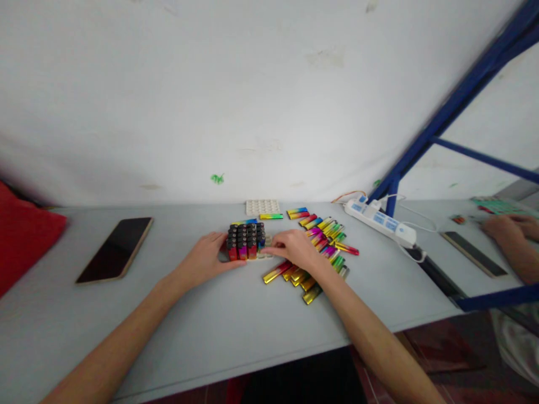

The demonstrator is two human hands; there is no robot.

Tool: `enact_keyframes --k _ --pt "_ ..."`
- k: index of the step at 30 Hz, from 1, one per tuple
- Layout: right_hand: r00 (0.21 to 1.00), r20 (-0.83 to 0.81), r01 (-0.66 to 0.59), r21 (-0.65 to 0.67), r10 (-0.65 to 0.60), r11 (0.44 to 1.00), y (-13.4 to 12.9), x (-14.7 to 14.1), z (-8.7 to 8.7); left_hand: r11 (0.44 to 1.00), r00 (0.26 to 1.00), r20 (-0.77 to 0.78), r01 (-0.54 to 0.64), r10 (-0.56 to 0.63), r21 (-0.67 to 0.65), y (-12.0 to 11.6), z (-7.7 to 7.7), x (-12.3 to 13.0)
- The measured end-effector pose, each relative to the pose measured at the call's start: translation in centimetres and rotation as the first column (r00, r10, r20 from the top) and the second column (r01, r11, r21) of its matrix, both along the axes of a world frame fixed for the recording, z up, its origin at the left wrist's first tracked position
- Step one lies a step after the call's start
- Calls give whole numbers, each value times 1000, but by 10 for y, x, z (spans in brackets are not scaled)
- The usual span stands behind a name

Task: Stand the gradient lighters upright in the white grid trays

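Just left of centre, several lighters with black upper ends and shiny red, purple and blue bodies stand in tight rows in a pale rack. My left hand is closed around the left side of these rows, its thumb laid along the front. At the right end of the rack, my right hand is closed in a pinch, fingertips against the rack edge. What those fingers hold, if anything, is hidden. Beside and beneath the right wrist lies a loose heap of metallic two-coloured lighters.
A white tray with hollows lies by the wall. At the left are a phone and red cloth. A white power strip and blue metal frame stand right; beyond are another person's hands and a dark flat object.
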State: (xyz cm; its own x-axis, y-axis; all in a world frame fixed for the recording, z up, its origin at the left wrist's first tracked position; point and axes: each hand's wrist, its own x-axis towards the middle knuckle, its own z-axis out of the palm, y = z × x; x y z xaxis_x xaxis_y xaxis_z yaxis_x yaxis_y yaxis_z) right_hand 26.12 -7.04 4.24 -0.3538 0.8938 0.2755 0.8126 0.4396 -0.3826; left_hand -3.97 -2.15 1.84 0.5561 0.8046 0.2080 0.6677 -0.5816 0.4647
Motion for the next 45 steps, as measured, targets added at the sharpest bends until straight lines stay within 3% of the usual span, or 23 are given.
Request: enact_keyframes --k 4,6,11,15,22,25,28,32,34,37,41,43,45 --pt "950 -304 128 185 -68 974 -32 38 17 999 1000 -14 -16 16 -28 3 -1 2" --pt "938 -344 134 224 -51 965 -62 53 20 1000 1000 -13 -20 19 -23 4 -2 2" --pt "993 -115 53 200 -30 978 -144 67 -6 1000 1000 -9 -11 11 -8 5 -2 2" --pt "997 28 60 184 -66 981 -169 66 -27 1000 1000 -27 -14 14 -3 5 -2 1" --pt "990 138 7 205 -36 979 -144 60 -32 1000 1000 -1 6 -6 24 4 0 1" --pt "999 27 36 201 -42 979 -140 57 -30 1000 1000 -13 0 -1 -2 3 2 2" --pt "970 -206 158 121 -131 980 -133 52 -18 999 1000 -24 -20 19 -29 1 3 4" --pt "840 -511 245 60 -181 968 -91 39 12 1000 999 -19 -27 27 -16 2 2 3" --pt "711 -676 263 0 -194 965 -56 29 25 1000 1000 -10 -12 12 -9 2 1 2" --pt "524 -831 175 -109 -186 979 -5 12 35 1000 1000 8 -2 2 -2 3 -2 -1" --pt "533 -830 128 -111 -162 986 30 -8 21 1000 1000 4 1 -1 -2 3 -3 -1" --pt "564 -806 106 -146 -180 984 30 -15 7 1000 1000 -5 -15 15 -10 2 -2 -1" --pt "564 -805 2 -223 -185 975 22 -20 -6 999 999 -14 -30 30 -23 1 -1 0"
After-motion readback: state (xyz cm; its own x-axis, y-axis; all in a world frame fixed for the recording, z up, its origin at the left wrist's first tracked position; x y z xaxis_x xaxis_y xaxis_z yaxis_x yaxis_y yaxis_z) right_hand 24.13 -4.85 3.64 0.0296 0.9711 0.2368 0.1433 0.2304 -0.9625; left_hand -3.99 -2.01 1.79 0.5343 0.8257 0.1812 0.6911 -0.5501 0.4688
